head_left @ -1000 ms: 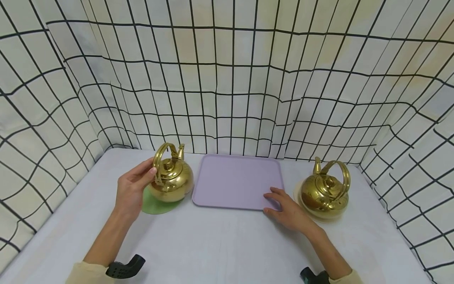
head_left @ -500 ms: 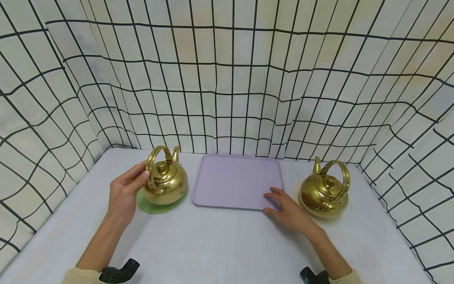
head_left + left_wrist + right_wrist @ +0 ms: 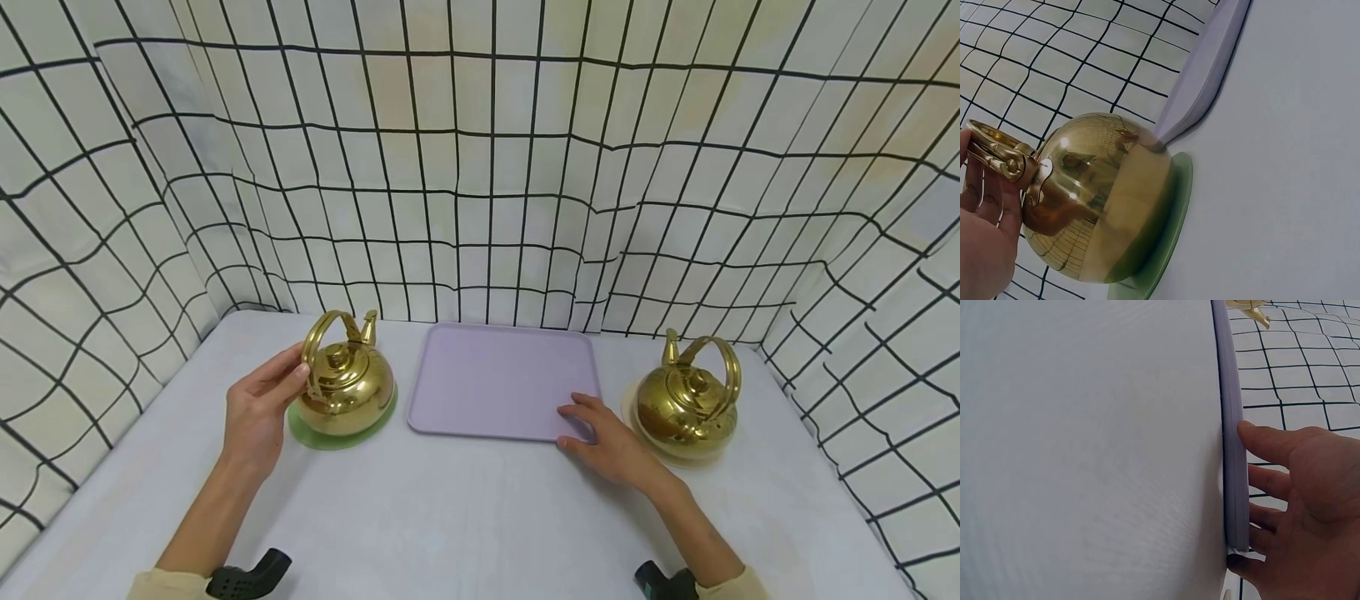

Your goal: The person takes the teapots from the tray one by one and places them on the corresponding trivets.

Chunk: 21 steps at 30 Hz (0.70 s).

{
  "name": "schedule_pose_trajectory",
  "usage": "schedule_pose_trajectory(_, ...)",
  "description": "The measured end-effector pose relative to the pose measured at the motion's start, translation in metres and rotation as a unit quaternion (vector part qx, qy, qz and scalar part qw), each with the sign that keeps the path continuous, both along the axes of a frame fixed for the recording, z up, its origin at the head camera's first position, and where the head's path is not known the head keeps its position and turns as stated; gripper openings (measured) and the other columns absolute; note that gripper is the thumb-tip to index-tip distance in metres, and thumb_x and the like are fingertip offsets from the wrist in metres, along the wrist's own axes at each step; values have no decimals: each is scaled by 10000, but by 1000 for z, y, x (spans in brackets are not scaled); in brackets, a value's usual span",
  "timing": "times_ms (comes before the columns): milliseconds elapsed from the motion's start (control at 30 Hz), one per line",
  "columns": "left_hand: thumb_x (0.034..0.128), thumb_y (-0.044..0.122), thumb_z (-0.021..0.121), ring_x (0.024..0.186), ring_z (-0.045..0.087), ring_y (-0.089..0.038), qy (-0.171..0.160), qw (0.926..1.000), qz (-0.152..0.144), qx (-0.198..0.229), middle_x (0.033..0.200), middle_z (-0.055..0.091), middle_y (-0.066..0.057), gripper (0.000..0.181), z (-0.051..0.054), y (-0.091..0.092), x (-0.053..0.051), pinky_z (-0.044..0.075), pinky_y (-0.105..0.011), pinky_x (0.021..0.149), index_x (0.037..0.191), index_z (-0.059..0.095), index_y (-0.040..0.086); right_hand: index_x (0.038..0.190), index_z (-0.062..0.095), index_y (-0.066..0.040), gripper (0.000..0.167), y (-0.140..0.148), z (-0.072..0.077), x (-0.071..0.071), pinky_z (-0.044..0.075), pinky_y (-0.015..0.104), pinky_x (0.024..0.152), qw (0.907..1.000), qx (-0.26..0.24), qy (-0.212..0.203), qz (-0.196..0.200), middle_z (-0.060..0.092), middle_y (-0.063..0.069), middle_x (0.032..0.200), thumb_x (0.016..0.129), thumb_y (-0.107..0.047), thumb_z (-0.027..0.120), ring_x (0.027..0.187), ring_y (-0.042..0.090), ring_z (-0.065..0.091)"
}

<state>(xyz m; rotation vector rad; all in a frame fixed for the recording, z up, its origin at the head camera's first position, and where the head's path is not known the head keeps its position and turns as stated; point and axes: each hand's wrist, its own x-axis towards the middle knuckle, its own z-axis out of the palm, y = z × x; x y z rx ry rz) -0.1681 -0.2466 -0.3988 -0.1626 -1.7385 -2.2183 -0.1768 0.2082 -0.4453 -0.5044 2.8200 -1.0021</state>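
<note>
My left hand [image 3: 255, 412] pinches the side of the arched handle of a brass teapot [image 3: 348, 392] between thumb and fingers. This teapot stands upright on a round green mat [image 3: 327, 440], its spout pointing away to the back right. In the left wrist view, the teapot's base [image 3: 1157, 219] is over the mat and looks to be touching it. My right hand [image 3: 611, 446] rests on the near right corner of a lilac tray [image 3: 502, 383], its fingers spread loosely. In the right wrist view, the thumb touches the tray's rim [image 3: 1233, 437].
A second brass teapot [image 3: 686, 412] stands on a pale round mat [image 3: 628, 408] to the right of the tray. White cloth covers the table [image 3: 465, 517]. Walls with a black grid [image 3: 487, 167] enclose the back and both sides.
My left hand has brought the teapot left and slightly down, so it now sits more centrally over the green mat. My right hand and the tray have stayed in place.
</note>
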Motion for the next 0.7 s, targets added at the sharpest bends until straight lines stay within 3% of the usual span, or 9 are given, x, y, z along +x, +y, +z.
schedule_pose_trajectory(233,1013,-25,601,983,683,-39,19,10000,74,8,1093,773,75,298,-2,1,2,547,-167,868,1262,735,72,1407,621,-70,483,1,-3,-1,347,653,1201,10000,3,15,5,427,252,1607,988,-289,720,1507,504,371)
schedule_pose_trajectory(467,1013,2,615,1004,659,-55,-20,9994,174,-304,1092,740,70,265,2,2,4,531,-171,856,1255,709,56,1425,599,-51,507,-1,-2,-1,340,643,1212,9999,0,-109,-62,413,246,1619,989,-281,717,1519,493,357)
schedule_pose_trajectory(600,1009,33,643,1047,641,-50,59,9950,419,-909,1148,708,84,306,12,2,6,518,-140,846,1315,655,28,1447,570,-27,545,-3,0,-2,329,636,1222,9998,18,-145,-97,409,256,1617,992,-292,711,1518,489,360)
schedule_pose_trajectory(667,1017,75,650,1080,620,-33,83,9853,695,-1559,1204,677,101,343,18,3,6,502,-118,864,1358,629,36,1454,560,-27,557,-5,0,-3,331,636,1221,9999,68,-81,-103,404,266,1617,993,-298,711,1514,490,365)
schedule_pose_trajectory(700,1018,101,660,1108,603,-29,94,9768,871,-1953,1229,656,105,361,21,5,6,488,-106,882,1374,625,51,1458,555,-28,562,-5,1,-3,332,636,1221,9999,80,-52,-124,398,268,1621,990,-296,716,1516,489,364)
